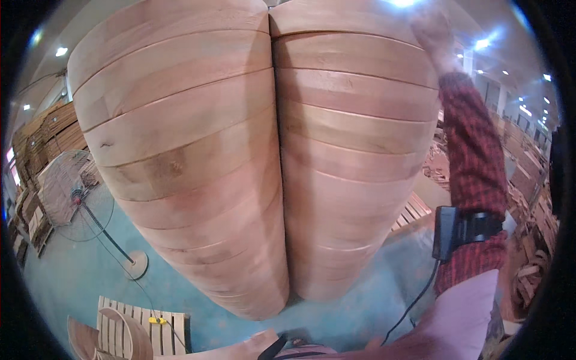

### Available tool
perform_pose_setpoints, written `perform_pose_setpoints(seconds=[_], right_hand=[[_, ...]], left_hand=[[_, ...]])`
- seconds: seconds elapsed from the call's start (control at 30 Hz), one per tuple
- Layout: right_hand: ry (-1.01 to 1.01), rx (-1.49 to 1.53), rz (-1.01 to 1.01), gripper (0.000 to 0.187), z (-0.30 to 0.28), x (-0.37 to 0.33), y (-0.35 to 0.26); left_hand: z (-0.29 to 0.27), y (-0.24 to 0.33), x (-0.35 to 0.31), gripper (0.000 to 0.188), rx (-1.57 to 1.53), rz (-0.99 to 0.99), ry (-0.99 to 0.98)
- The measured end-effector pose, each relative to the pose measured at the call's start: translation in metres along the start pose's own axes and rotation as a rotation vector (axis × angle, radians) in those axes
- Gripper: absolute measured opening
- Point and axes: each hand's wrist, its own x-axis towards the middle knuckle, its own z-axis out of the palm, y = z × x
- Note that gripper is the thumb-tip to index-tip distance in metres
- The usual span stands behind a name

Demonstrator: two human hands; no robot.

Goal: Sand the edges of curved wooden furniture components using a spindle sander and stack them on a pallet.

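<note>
Two tall stacks of curved wooden panels stand side by side in front of me, the left stack (186,144) and the right stack (354,138). A narrow dark gap runs between them. My right arm, in a red and black checked sleeve, is raised along the right stack's outer side. My right hand (437,39) is at that stack's upper right edge; glare and blur hide its fingers, and whether it grips a panel I cannot make out. My left hand is not seen.
A pedestal fan (77,197) stands on the blue-green floor at the left. Below it lie a slatted wooden pallet (171,333), curved wooden pieces (137,339) and a cable with a yellow part (157,321). Piled wood (531,270) lines the right side.
</note>
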Motion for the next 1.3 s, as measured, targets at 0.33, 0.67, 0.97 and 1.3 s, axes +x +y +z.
perform_pose_setpoints(seconds=[0.33, 0.67, 0.97, 1.3], right_hand=[[-0.566, 0.101, 0.415, 0.076, 0.042, 0.006, 0.038], [-0.465, 0.196, 0.335, 0.068, 0.055, 0.007, 0.064], [-0.341, 0.241, 0.364, 0.067, 0.054, -0.008, 0.084], [-0.422, 0.3, 0.47, 0.064, 0.041, -0.01, 0.087]], left_hand=[[0.017, -0.092, 0.056, 0.103, -0.329, -0.025, -0.015], [0.058, -0.097, 0.072, 0.083, -0.418, -0.228, 0.145], [0.073, -0.096, 0.092, 0.082, -0.393, -0.221, 0.086], [0.084, -0.087, 0.105, 0.1, -0.306, -0.126, 0.009]])
